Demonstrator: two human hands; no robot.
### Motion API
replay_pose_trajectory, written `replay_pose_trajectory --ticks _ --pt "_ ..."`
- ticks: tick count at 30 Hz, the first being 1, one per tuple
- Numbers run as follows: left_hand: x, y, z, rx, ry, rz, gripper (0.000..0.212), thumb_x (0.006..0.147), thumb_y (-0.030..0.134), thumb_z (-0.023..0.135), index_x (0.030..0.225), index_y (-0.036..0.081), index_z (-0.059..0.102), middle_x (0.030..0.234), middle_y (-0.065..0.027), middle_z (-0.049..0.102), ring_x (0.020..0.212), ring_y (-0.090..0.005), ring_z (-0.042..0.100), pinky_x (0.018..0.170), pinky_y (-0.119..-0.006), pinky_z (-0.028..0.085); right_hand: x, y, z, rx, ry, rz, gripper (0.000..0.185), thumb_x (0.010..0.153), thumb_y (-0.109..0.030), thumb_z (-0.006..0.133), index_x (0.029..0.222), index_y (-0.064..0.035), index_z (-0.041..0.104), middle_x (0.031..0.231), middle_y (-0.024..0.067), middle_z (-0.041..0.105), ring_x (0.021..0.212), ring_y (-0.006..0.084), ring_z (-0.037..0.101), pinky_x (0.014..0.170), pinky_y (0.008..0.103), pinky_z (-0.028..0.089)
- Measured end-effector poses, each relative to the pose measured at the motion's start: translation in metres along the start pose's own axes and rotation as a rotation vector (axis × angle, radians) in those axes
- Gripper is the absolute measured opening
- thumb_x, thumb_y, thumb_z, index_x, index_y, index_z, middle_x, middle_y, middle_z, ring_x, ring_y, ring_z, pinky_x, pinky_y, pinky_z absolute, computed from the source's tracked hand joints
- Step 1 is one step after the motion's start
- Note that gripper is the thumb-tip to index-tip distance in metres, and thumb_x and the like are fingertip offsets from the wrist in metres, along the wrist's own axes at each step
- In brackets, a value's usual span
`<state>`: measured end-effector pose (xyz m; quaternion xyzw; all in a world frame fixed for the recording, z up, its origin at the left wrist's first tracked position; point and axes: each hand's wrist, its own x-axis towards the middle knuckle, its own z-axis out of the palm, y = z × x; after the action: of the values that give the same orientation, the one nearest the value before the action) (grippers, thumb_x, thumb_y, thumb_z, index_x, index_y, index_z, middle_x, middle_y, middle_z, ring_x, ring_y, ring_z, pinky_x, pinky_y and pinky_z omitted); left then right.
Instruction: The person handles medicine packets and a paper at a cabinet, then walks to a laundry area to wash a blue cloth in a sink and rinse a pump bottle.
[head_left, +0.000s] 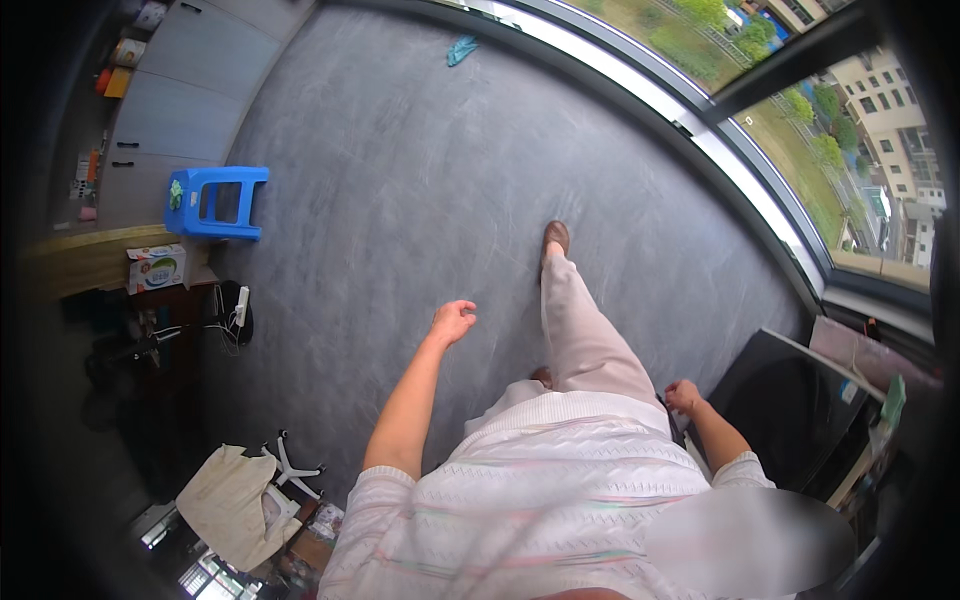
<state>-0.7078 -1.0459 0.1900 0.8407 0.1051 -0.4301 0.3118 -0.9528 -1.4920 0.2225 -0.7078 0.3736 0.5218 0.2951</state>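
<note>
My left hand (454, 322) hangs out in front of my body over the grey floor (405, 202), with loosely bent fingers and nothing in them. By my hip, my right hand (682, 396) is partly curled, close to a dark thing at my side that I cannot make out. Whether its fingers hold anything is not clear. One leg in light trousers (592, 330) is stretched forward, with a brown shoe (556, 234) on the floor. The other shoe (543, 376) is mostly hidden under me.
A blue plastic stool (251, 202) stands at the left by grey cabinets (180, 112). Below it are a carton (156, 268) and a white power strip (241, 306). A draped office chair (229, 502) is lower left. Windows (862, 150) and a black panel (780, 397) line the right. A teal cloth-like item (461, 50) lies ahead.
</note>
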Motion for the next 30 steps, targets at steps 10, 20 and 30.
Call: replay_pose_trajectory --ticks 10,20,30 --pt "0.109 0.074 -0.087 -0.047 0.228 0.116 0.027 0.072 0.013 0.054 0.098 0.01 0.06 0.073 -0.0069 0.062 0.067 -0.0186 0.058 0.065 -0.03 0.046 0.042 -0.342 -0.194 -0.001 0.115 -0.385 0.028 0.074 -0.01 0.044 0.095 0.0056 0.056 0.073 0.0122 0.062 0.062 0.018 0.062 0.06 0.0278 0.048" --pt "0.203 0.124 -0.196 0.259 -0.055 0.021 0.037 0.072 0.025 0.058 0.108 0.018 0.053 0.115 -0.0069 0.043 0.111 -0.0333 0.039 0.083 -0.041 0.042 0.139 -0.559 -0.22 -0.162 0.091 -0.489 0.026 0.072 -0.011 0.049 0.09 0.005 0.057 0.068 0.0099 0.06 0.059 0.0173 0.06 0.057 0.029 0.048" --pt "0.263 0.132 -0.234 0.057 -0.191 -0.272 0.048 0.071 0.026 0.057 0.117 0.024 0.042 0.131 -0.0171 0.021 0.105 -0.042 0.04 0.082 -0.047 0.042 0.356 -0.802 -0.219 -0.661 0.234 -0.837 0.022 0.074 -0.011 0.046 0.088 -0.0049 0.062 0.086 0.0173 0.061 0.084 0.0323 0.058 0.076 0.0373 0.045"
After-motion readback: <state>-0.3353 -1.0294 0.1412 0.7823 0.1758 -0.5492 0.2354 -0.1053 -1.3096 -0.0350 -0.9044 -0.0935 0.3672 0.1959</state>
